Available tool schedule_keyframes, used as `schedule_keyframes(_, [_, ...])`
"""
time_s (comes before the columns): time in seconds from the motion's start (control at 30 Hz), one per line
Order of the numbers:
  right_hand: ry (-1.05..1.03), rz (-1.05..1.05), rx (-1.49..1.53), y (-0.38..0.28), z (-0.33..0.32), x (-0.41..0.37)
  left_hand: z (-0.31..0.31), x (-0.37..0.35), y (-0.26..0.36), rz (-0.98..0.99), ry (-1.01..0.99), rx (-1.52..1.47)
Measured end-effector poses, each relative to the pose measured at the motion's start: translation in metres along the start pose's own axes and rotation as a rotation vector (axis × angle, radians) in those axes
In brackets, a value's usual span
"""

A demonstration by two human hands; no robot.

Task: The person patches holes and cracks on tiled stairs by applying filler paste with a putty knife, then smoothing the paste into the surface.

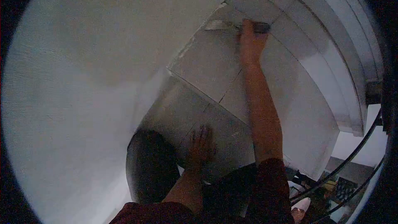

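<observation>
My right hand [253, 43] reaches up the tiled stairs, fingers wrapped round the dark handle of a putty knife [217, 25]. The knife's pale blade points left, toward the joint where the tiles meet the wall. Lower down, my left hand [202, 143] rests on a stair tile [228, 135], fingers stretched out and slightly spread, holding nothing. Dim light and blur soften both hands.
A plain plastered wall [91, 79] rises on the left, with a ragged edge along the tiles. My dark-clad knee [151, 166] is beside my left arm. More steps [327, 54] curve away at upper right. Dark rails or cables [352, 164] and clutter lie lower right.
</observation>
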State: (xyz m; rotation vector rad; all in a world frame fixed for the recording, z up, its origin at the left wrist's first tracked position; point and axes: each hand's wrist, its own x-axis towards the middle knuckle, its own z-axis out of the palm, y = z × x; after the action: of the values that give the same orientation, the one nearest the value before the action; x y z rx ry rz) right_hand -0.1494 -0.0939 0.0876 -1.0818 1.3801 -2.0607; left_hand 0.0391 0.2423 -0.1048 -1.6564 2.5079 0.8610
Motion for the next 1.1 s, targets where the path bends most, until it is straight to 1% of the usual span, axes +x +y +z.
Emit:
schedule_keyframes(0.03, [0.004,-0.001,0.004,0.000,0.003,0.001,0.030,0.003,-0.013,0.107,0.258,0.090])
schedule_keyframes(0.07, [0.030,0.106,-0.038,0.001,0.006,0.001,0.048,0.004,-0.023,0.214,0.513,0.180])
schedule_keyframes(0.1, [0.055,0.215,-0.079,0.002,0.009,0.000,0.047,0.003,-0.023,0.214,0.509,0.188])
schedule_keyframes(0.13, [0.057,0.220,-0.074,-0.011,0.011,-0.003,0.040,0.002,-0.016,0.128,0.314,0.122])
schedule_keyframes(0.17, [0.072,0.166,-0.085,-0.027,0.010,-0.005,0.034,0.000,-0.011,0.041,0.122,0.052])
schedule_keyframes(0.2, [0.087,0.111,-0.098,-0.041,0.007,-0.004,0.009,-0.003,-0.001,0.038,0.121,0.052])
schedule_keyframes(0.23, [0.084,0.110,-0.100,-0.037,0.005,-0.004,-0.022,-0.004,0.006,0.035,-0.012,0.072])
schedule_keyframes(0.27, [0.040,0.028,-0.200,-0.027,0.002,-0.004,-0.038,-0.004,0.009,0.035,-0.142,0.092])
schedule_keyframes(0.3, [-0.002,-0.053,-0.299,-0.015,-0.001,-0.004,-0.029,-0.004,0.007,0.037,-0.140,0.090])
schedule_keyframes(0.33, [-0.001,-0.055,-0.299,-0.002,0.000,-0.003,-0.015,-0.005,0.003,0.061,-0.009,0.004])
schedule_keyframes(0.37, [-0.049,-0.060,-0.305,0.013,0.003,-0.001,-0.002,-0.005,-0.002,0.084,0.123,-0.080])
schedule_keyframes(0.4, [-0.097,-0.062,-0.309,0.021,0.006,0.000,-0.006,-0.004,0.000,0.082,0.122,-0.076])
schedule_keyframes(0.43, [-0.094,-0.058,-0.303,0.005,0.008,-0.003,-0.015,-0.002,0.003,0.063,0.064,-0.051])
schedule_keyframes(0.47, [-0.029,0.023,-0.209,-0.012,0.006,-0.007,-0.019,-0.002,0.003,0.043,0.005,-0.027])
schedule_keyframes(0.5, [0.034,0.104,-0.117,-0.023,0.006,-0.010,-0.017,-0.004,0.001,0.039,0.002,-0.024])
schedule_keyframes(0.53, [0.032,0.107,-0.117,-0.022,0.004,-0.009,-0.014,-0.005,-0.001,0.059,0.029,0.015])
schedule_keyframes(0.6, [0.073,0.031,-0.098,-0.020,-0.004,-0.002,0.004,-0.005,-0.003,0.078,0.059,0.046])
schedule_keyframes(0.63, [0.070,0.026,-0.102,-0.014,-0.004,-0.001,0.020,-0.003,-0.007,0.108,0.251,0.135])
schedule_keyframes(0.67, [0.037,0.004,-0.139,-0.007,-0.002,-0.002,0.018,0.000,-0.005,0.137,0.444,0.225])
schedule_keyframes(0.7, [0.006,-0.018,-0.174,0.000,-0.002,-0.002,0.017,0.000,-0.004,0.139,0.446,0.224])
schedule_keyframes(0.77, [-0.011,0.001,-0.174,-0.011,0.006,-0.005,-0.014,-0.003,0.002,0.016,0.035,-0.085])
schedule_keyframes(0.8, [-0.028,0.020,-0.175,-0.018,0.009,-0.007,-0.013,-0.004,0.000,0.013,0.032,-0.078])
schedule_keyframes(0.83, [-0.023,0.026,-0.170,-0.027,0.010,-0.009,-0.012,-0.004,-0.001,0.043,0.061,0.027])
schedule_keyframes(0.87, [0.015,0.034,-0.121,-0.037,0.010,-0.011,-0.010,-0.004,-0.002,0.076,0.088,0.131])
schedule_keyframes(0.9, [0.050,0.037,-0.076,-0.042,0.009,-0.011,0.004,-0.003,-0.007,0.079,0.085,0.132])
schedule_keyframes(0.93, [0.051,0.033,-0.078,-0.029,0.006,-0.008,0.028,0.000,-0.014,0.112,0.227,0.100])
schedule_keyframes(0.97, [0.024,-0.057,-0.174,-0.004,0.000,-0.002,0.040,0.003,-0.017,0.144,0.370,0.065])
schedule_keyframes(1.0, [-0.005,-0.145,-0.268,-0.003,0.002,0.000,0.039,0.005,-0.015,0.145,0.374,0.060])
schedule_keyframes(1.03, [-0.007,-0.149,-0.269,0.000,0.004,-0.001,0.038,0.007,-0.015,0.148,0.459,0.231])
schedule_keyframes(1.07, [-0.005,-0.110,-0.189,0.004,0.009,-0.005,0.037,0.009,-0.017,0.152,0.540,0.404])
schedule_keyframes(1.1, [-0.004,-0.065,-0.110,0.004,0.015,-0.011,0.020,0.005,-0.012,0.150,0.537,0.405])
